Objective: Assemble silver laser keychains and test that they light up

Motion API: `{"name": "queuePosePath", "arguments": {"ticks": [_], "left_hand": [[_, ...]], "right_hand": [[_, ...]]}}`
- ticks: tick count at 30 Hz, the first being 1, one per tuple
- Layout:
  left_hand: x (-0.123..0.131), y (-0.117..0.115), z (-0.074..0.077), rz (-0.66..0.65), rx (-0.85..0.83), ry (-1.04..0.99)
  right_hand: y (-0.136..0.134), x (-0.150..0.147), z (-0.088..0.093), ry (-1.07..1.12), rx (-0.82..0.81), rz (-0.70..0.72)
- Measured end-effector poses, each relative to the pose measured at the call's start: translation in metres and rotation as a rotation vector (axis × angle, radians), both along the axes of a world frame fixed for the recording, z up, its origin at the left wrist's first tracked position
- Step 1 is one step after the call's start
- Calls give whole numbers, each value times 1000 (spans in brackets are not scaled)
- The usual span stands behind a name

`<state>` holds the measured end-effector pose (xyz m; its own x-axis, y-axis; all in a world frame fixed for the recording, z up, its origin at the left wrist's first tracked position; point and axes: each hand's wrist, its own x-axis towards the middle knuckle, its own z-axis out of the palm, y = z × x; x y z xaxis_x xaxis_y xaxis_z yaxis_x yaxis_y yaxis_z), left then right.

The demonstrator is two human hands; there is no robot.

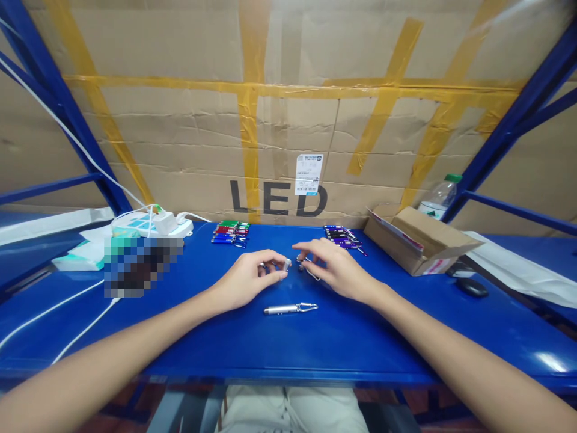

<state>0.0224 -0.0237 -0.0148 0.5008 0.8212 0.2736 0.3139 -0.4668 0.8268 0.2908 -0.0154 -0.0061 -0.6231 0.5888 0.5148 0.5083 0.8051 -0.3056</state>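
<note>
The left hand pinches a small silver cylindrical metal piece between thumb and forefinger. Just beside it at three o'clock, the right hand curls its fingertips over a small dark part with a wire clip; I cannot tell whether it grips or only touches it. The work looks like joining the two pieces, which would call for lining them up end to end. At six o'clock a silver metal keychain torch with a carabiner clip lies on the blue metal tabletop. Rows of coloured mini torches sit at eleven o'clock, purple mini torches at one, and an open brown cardboard box at two. There is bare room toward the near edge.
</note>
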Motion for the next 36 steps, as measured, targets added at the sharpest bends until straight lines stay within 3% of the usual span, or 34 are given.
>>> {"name": "queuePosePath", "arguments": {"ticks": [5,13,36], "left_hand": [[0,-4,0,-50,102,118],[-2,-3,-1,-71,200,174],[0,-6,4,-106,260,110]], "right_hand": [[-12,-8,4,223,31,33],[-21,-14,0,111,56,127],[-27,-18,1,208,73,152]]}}
